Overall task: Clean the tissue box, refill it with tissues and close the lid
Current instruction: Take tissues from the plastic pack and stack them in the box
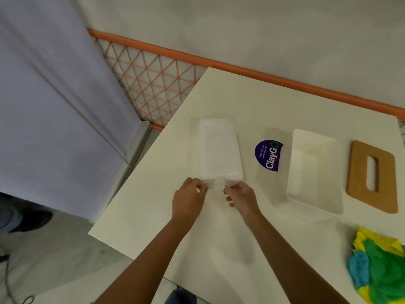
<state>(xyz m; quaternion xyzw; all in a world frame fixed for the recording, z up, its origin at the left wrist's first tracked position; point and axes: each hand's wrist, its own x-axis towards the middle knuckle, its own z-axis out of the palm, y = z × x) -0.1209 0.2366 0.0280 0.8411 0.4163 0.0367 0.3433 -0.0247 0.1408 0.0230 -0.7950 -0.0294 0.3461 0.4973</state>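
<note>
A white pack of tissues in clear plastic wrap lies flat on the cream table. My left hand and my right hand each pinch the near end of its wrapper, one at each corner. To the right stands the white tissue box, open and with nothing inside. Its brown wooden lid, with a long slot, lies flat further right, apart from the box.
A purple round sticker sits on the table between the pack and the box. A yellow, green and blue cloth is bunched at the table's right near edge. An orange rail with netting runs behind the table.
</note>
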